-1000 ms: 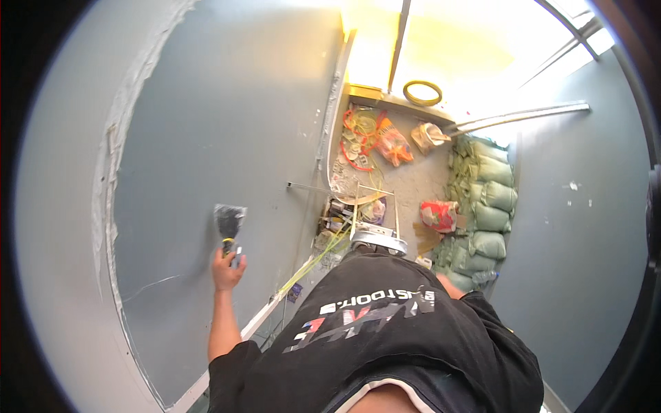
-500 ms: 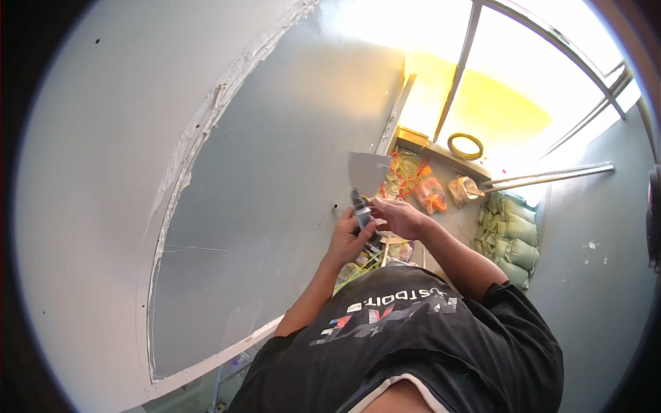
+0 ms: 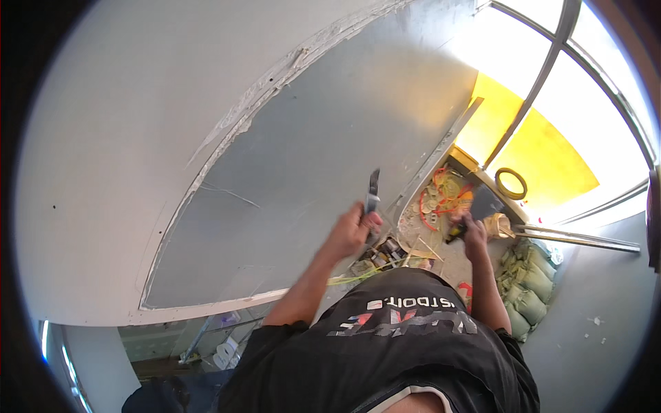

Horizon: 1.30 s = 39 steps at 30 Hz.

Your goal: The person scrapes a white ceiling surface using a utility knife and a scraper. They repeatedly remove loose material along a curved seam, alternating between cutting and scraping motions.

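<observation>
My left hand [image 3: 346, 235] is closed around a utility knife [image 3: 372, 195], whose dark blade points up in front of the grey wall panel [image 3: 296, 186]. Off to the right, my right hand [image 3: 475, 238] grips a wide-bladed putty knife [image 3: 487, 204] by its dark handle. Its blade is slightly blurred and hangs over the cluttered floor. The two hands are well apart, and neither tool touches the wall.
White filler [image 3: 242, 113] edges the panel in a rough curved seam. Green sacks [image 3: 533, 282] are piled at the right by a long metal profile [image 3: 585, 237]. A tape-like ring [image 3: 511, 184] sits on the window ledge. Boxes and scraps [image 3: 385, 255] lie below my hands.
My hands were together around the tools and have separated. The right has carried the putty knife right, while the left keeps the utility knife. The view has swung left.
</observation>
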Motion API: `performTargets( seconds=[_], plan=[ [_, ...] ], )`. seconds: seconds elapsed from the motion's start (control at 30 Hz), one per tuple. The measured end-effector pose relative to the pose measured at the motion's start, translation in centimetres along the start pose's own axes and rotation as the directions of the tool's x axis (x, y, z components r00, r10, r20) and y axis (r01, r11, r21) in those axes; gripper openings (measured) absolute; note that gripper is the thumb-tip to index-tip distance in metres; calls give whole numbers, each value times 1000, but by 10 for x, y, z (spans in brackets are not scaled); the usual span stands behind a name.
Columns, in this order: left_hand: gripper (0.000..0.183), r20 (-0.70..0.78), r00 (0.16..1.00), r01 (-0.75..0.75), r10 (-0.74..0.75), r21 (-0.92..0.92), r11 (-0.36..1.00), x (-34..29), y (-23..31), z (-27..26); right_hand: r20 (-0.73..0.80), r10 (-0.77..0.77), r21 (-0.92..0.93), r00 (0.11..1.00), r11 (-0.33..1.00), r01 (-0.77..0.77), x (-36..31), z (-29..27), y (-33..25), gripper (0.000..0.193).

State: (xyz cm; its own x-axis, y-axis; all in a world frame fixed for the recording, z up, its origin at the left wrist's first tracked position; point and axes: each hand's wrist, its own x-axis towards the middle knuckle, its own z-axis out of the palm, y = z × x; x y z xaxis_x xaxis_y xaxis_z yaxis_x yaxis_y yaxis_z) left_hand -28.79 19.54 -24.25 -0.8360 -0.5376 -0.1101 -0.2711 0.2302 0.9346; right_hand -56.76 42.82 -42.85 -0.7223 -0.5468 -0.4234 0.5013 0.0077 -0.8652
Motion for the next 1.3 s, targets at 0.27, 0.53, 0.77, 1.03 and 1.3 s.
performTargets(
  seconds=[0.27,0.53,0.77,1.03,1.3],
  plan=[
    [52,-213,889,-195,406,625,756,28,164,-178,-257,83,-547,963,809,-216,-47,-174,177,29],
    [41,80,858,-155,508,982,108,115,236,-236,-222,35,-852,974,479,-212,-85,-247,289,42],
    [39,-35,950,30,309,999,23,129,248,-221,-383,235,-371,894,847,-381,-61,-224,242,37],
    [37,-23,953,28,301,1000,-12,146,253,-216,-402,266,-433,876,788,-438,-44,-237,245,38],
    [37,-111,974,124,196,991,-57,144,271,-195,-345,276,-476,897,772,-421,-57,-195,225,38]
  ],
)
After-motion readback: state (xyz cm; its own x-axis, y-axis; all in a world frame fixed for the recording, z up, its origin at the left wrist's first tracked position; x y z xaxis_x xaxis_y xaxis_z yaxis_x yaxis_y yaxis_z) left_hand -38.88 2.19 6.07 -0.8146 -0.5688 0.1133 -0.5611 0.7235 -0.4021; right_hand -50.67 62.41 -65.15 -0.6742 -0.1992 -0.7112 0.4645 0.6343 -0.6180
